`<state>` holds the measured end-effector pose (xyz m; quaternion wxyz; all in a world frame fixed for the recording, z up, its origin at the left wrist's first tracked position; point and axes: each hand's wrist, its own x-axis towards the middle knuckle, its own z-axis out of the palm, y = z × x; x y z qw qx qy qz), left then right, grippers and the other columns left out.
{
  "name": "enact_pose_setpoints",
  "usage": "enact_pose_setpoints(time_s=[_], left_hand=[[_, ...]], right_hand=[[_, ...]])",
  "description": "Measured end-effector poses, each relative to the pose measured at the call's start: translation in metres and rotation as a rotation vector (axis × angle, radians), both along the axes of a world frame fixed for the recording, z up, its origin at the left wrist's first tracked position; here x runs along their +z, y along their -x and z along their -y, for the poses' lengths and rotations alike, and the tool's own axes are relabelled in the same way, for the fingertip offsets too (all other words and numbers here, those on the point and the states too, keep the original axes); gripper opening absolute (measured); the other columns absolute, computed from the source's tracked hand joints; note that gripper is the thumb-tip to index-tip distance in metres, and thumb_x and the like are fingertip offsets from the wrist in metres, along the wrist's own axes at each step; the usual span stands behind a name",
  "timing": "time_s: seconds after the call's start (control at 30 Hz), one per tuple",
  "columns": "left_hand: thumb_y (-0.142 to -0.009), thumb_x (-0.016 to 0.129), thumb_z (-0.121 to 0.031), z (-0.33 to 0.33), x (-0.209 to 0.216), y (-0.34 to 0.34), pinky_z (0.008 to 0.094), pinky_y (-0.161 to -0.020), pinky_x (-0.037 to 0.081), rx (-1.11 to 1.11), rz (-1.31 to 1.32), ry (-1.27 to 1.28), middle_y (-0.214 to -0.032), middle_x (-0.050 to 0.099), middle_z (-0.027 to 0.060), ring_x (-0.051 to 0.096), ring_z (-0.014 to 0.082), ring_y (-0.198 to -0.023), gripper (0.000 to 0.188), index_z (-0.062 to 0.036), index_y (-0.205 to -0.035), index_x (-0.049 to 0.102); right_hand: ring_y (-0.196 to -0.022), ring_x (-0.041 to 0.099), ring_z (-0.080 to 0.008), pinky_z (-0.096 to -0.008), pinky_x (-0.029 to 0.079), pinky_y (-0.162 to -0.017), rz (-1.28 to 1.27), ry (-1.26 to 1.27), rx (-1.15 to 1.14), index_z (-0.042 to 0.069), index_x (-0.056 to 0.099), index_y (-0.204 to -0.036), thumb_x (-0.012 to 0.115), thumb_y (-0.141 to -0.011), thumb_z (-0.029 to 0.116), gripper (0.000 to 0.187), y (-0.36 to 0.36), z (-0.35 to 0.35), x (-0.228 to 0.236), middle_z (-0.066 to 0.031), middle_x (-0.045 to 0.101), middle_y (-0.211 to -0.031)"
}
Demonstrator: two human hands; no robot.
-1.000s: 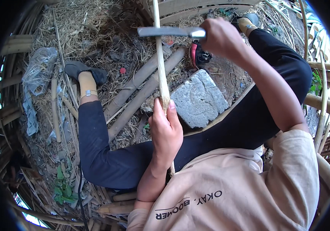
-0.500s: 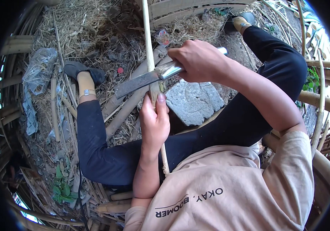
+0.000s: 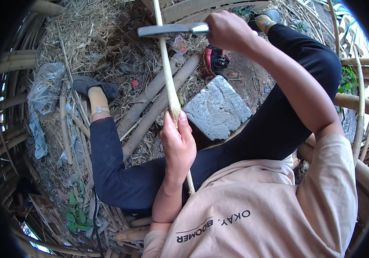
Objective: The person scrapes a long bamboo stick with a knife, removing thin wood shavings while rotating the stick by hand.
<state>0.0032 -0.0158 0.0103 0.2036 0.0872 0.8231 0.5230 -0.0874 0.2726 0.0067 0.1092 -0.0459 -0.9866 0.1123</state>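
Note:
My left hand is closed round a long, pale peeled stick, its thumb lying along the wood. From there the stick runs away from me to the top of the view, and its near end comes down to my shirt. In my right hand is a cleaver-like knife with a broad flat blade and a shiny metal collar. The blade crosses the stick near its far visible part; whether the edge bites into the wood cannot be made out. My right fingers wrap the handle and hide most of it.
A grey stone block lies between my legs. Beyond it is a red and black object. Bamboo poles lie beside the stick, on ground strewn with straw. A clear plastic bag is at left, and bamboo rails stand at right.
The knife has slid away from me along the stick, from just beyond my left hand to farther out. My right hand moved with it, uncovering the red and black object.

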Motion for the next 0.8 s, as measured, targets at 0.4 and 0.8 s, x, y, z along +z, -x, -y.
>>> enact_pose_setpoints(time_s=[0.4, 0.8], left_hand=[[-0.109, 0.046, -0.031, 0.005, -0.011, 0.011, 0.0188, -0.042, 0.032, -0.007, 0.162, -0.206, -0.066, 0.042, -0.0043, 0.037, 0.0011, -0.05, 0.026, -0.0052, -0.104, 0.05], [-0.11, 0.043, -0.035, 0.016, 0.021, 0.006, 0.0181, -0.038, 0.023, 0.05, 0.442, -0.402, -0.065, 0.034, -0.0069, 0.029, 0.0004, -0.046, 0.027, -0.0085, -0.104, 0.047]], right_hand=[[-0.064, 0.07, -0.0401, -0.0463, 0.058, -0.063, 0.294, 0.211, 0.338, -0.002, 0.068, -0.07, 0.07, -0.067, 0.012, 0.014, -0.05, 0.074, 0.011, -0.0224, 0.067, -0.065], [-0.061, 0.069, -0.0378, -0.0453, 0.057, -0.059, 0.295, 0.194, 0.352, 0.002, 0.068, -0.068, 0.067, -0.07, 0.013, 0.011, -0.052, 0.086, 0.03, -0.019, 0.066, -0.062]])
